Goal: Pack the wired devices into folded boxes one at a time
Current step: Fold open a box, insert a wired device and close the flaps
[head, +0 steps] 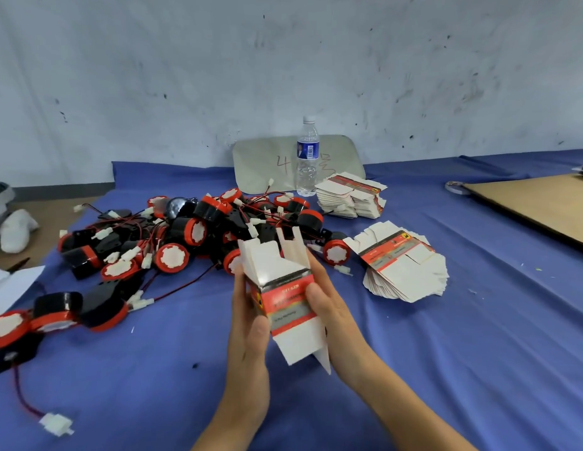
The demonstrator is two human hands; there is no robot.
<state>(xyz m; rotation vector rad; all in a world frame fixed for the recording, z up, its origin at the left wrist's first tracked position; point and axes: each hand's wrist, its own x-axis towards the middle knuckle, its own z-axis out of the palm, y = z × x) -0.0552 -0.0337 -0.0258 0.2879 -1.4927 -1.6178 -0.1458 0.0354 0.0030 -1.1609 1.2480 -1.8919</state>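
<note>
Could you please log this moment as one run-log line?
left hand: holds box | right hand: holds box | flaps: open | devices: piled, unpacked

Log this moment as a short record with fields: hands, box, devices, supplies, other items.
left hand: grips box on its left side
right hand: grips box on its right side
box: part-opened, flaps open at both ends, held above cloth
devices: black-and-red, wired, piled behind box; a few more at left
flat boxes: two stacks, right of the pile
bottle: upright, behind the far stack
</note>
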